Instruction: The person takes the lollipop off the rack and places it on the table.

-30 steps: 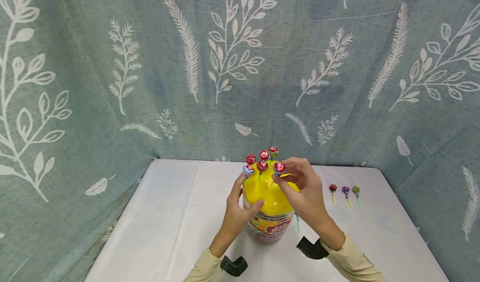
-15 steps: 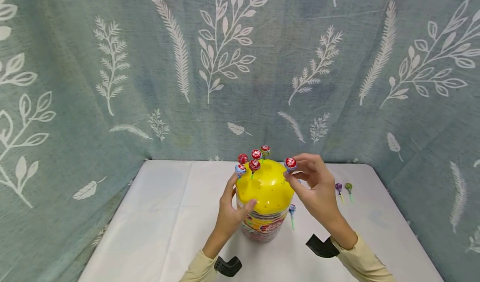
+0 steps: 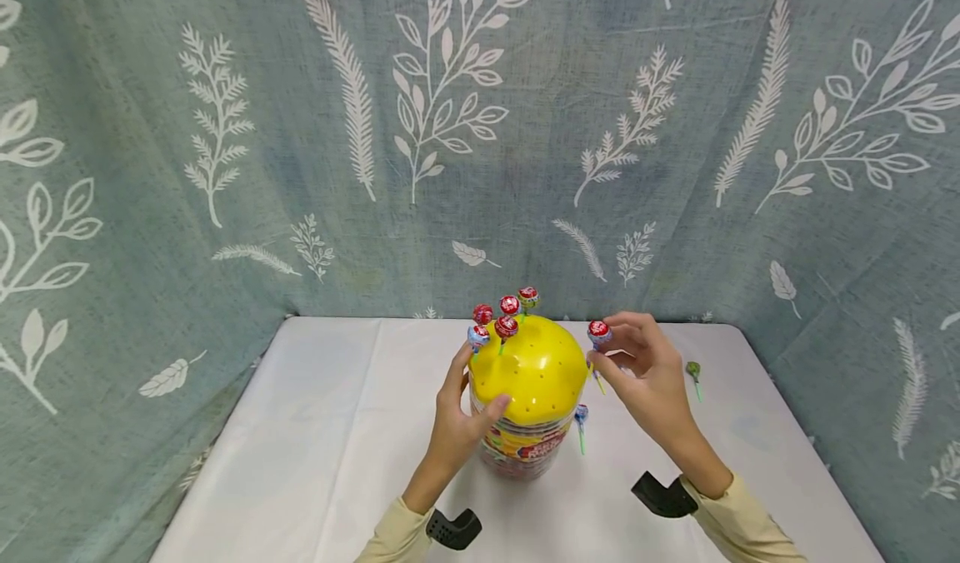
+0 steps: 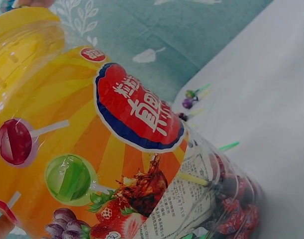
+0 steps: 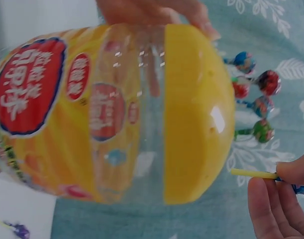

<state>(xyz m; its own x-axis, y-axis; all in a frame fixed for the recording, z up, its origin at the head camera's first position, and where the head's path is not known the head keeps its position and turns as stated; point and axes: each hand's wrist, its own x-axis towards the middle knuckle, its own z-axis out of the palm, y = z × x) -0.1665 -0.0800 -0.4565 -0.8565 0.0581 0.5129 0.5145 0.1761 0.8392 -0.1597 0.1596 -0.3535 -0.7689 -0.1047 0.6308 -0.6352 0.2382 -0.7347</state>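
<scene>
A clear jar (image 3: 521, 446) with a domed yellow lid (image 3: 536, 371) stands upright on the table. My left hand (image 3: 463, 417) holds the lid's left side, thumb lying over its front. Several wrapped lollipops (image 3: 506, 327) stand in small holes on the lid's far left part. My right hand (image 3: 645, 380) pinches another lollipop (image 3: 598, 332) just right of the lid, with its red and blue wrapped head up. In the right wrist view, its yellow stick (image 5: 253, 173) points toward the dome, apart from it. Bare holes dot the rest of the lid.
A blue lollipop (image 3: 582, 416) lies on the white tablecloth (image 3: 300, 446) right of the jar. Farther right lies a green one (image 3: 693, 370). The right wrist view shows a purple lollipop (image 5: 20, 230) on the table. A patterned curtain (image 3: 450, 130) rises behind the table.
My right hand has drawn the lollipop rightward from over the lid to beside it. My left hand keeps its hold on the lid. The head view has shifted slightly.
</scene>
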